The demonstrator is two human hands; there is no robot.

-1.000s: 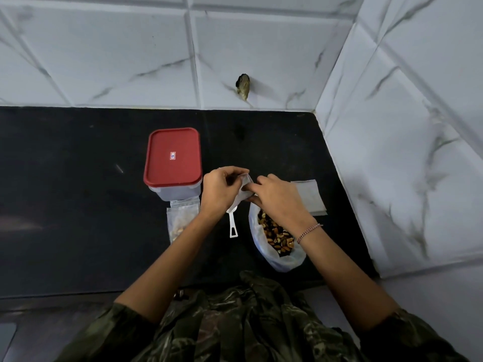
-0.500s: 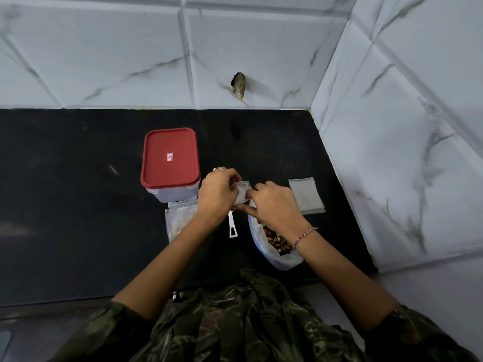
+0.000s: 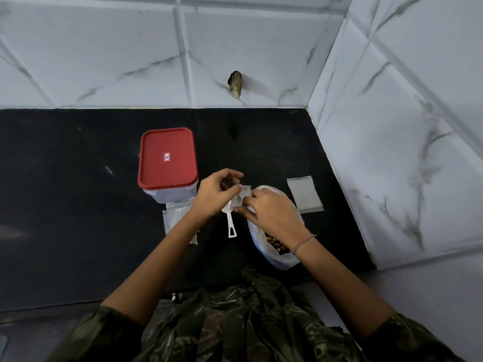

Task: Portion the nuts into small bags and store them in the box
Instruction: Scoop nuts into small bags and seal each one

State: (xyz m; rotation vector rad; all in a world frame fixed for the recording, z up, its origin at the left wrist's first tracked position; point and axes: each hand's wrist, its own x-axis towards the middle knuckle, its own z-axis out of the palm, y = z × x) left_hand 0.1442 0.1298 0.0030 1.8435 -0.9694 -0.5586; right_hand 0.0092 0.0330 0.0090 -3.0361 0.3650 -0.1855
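Both hands meet over the middle of the black counter (image 3: 65, 205). My left hand (image 3: 217, 194) and my right hand (image 3: 271, 212) each pinch one side of a small clear bag (image 3: 244, 194) held between them. Under my right hand lies a large white bag of nuts (image 3: 274, 246), open, with brown nuts showing near my wrist. A white scoop (image 3: 231, 228) lies between the hands, handle toward me. The box (image 3: 167, 158), clear with a red lid on it, stands to the left. A filled small bag (image 3: 175, 220) lies in front of the box, partly under my left forearm.
A stack of empty small bags (image 3: 304, 194) lies to the right of the nut bag. White marble-look tiled walls close off the back and right side of the counter. A dark object (image 3: 235, 83) is fixed to the back wall.
The two hands have stayed together on the small bag, fingers shifting slightly along its top. The view has tilted a little; nothing else on the counter moved.
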